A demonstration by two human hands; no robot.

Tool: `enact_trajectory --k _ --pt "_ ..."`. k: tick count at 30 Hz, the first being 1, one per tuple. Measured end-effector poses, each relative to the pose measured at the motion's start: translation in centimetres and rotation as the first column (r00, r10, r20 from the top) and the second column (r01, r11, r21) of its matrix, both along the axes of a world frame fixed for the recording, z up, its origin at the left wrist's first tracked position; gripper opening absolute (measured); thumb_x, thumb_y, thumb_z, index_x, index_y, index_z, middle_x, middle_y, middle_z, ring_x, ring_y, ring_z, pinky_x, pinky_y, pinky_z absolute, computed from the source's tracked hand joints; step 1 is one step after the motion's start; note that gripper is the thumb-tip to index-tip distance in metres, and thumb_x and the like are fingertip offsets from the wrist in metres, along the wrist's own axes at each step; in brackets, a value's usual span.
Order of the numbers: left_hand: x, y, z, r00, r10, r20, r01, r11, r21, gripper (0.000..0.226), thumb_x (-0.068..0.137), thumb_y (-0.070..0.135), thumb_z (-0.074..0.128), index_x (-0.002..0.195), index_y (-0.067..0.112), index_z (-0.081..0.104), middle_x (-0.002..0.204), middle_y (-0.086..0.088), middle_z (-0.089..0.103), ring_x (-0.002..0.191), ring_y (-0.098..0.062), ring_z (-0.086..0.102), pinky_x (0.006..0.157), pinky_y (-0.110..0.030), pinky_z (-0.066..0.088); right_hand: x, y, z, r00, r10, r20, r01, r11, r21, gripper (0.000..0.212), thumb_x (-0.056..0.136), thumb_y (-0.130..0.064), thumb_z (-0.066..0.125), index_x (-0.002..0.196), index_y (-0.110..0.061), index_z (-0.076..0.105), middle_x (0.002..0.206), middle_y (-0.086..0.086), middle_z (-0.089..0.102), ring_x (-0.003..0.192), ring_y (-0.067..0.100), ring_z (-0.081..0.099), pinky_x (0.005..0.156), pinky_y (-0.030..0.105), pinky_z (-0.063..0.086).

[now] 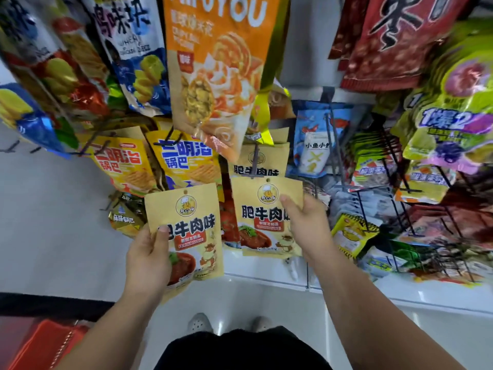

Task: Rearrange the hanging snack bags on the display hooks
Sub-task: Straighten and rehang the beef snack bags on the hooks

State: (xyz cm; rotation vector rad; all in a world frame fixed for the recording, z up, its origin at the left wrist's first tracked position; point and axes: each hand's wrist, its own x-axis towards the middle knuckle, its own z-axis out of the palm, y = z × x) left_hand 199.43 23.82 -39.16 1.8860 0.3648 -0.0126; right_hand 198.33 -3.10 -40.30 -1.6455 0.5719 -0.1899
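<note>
Below hooks [254, 161], left hand [148, 259] and right hand [306, 228] pinch bags' [186, 222] outer edges.

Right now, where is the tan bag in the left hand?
Head view, centre-left: the tan bag is gripped at its left edge by the left hand, below a yellow bag, just left of the matching bag that the right hand holds.

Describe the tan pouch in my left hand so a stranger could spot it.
Find the big orange bag hanging top centre. Under its lower tip are matching tan pouches; the left-hand pouch is the lowest and leftmost, gripped at its left edge by the left hand, while its twin sits in the right hand.
</note>
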Motion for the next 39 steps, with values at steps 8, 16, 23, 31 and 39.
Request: enact_trajectory --k 8,16,23,31,39 --pt "-0.5 -0.6 1.4 0.998 0.064 0.017 -0.066 0.994 0.088 0.022 0.11 0.031 0.046 0.114 0.025 0.067 0.1 0.016 0.073 0.094 0.002 0.065 0.073 -0.025 0.047 2.1 1.4 -1.3 0.999 0.036 0.015 -0.036 0.999 -0.004 0.015 0.102 -0.035 0.062 0.095 -0.023 0.067 0.095 0.002 0.076 0.09 0.024 0.071 0.086 0.049 0.059" --pt "-0.6 -1.5 1.6 0.998 0.054 0.01 -0.054 0.998 0.028 0.025 0.111 0.028 0.045 0.112 0.029 0.07 0.101 0.017 0.079 0.097 -0.001 0.073 0.086 -0.033 0.054 2.8 1.7 -1.4 0.997 0.071 0.034 -0.072 0.997 0.032 0.011 0.103 -0.03 0.061 0.108 -0.027 0.07 0.101 0.0 0.077 0.097 0.023 0.072 0.09 0.051 0.059" --pt "-0.2 -1.9 1.6 0.992 0.124 -0.018 -0.125 0.989 -0.074 0.027 0.11 0.026 0.047 0.123 0.023 0.07 0.109 0.008 0.08 0.107 -0.016 0.073 0.103 -0.052 0.054 3.1 1.8 -1.6 0.998 0.029 0.058 -0.027 0.999 -0.033 0.015 0.104 -0.027 0.06 0.104 -0.016 0.071 0.091 0.0 0.075 0.083 0.017 0.068 0.078 0.037 0.056" --pt "0.4 -2.2 1.3 0.996 0.091 -0.017 -0.092 0.991 -0.096 0.028 0.11 0.026 0.047 0.126 0.025 0.07 0.116 0.007 0.078 0.112 -0.016 0.072 0.105 -0.051 0.053 4.5 1.6 -2.3 0.999 0.005 0.035 -0.002 0.996 -0.088 0.028 0.102 -0.034 0.059 0.102 -0.008 0.07 0.091 0.008 0.074 0.084 0.026 0.069 0.077 0.043 0.058" --pt "0.6 -2.5 1.4 0.998 0.047 -0.045 -0.052 0.991 -0.121 0.026 0.11 0.026 0.047 0.116 0.03 0.072 0.109 0.005 0.08 0.104 -0.021 0.076 0.094 -0.049 0.058 8.4 0.4 -1.2 0.999 0.025 -0.027 -0.03 0.98 -0.194 0.035 0.105 -0.036 0.054 0.076 -0.019 0.061 0.075 0.003 0.063 0.076 0.029 0.059 0.067 0.037 0.043"
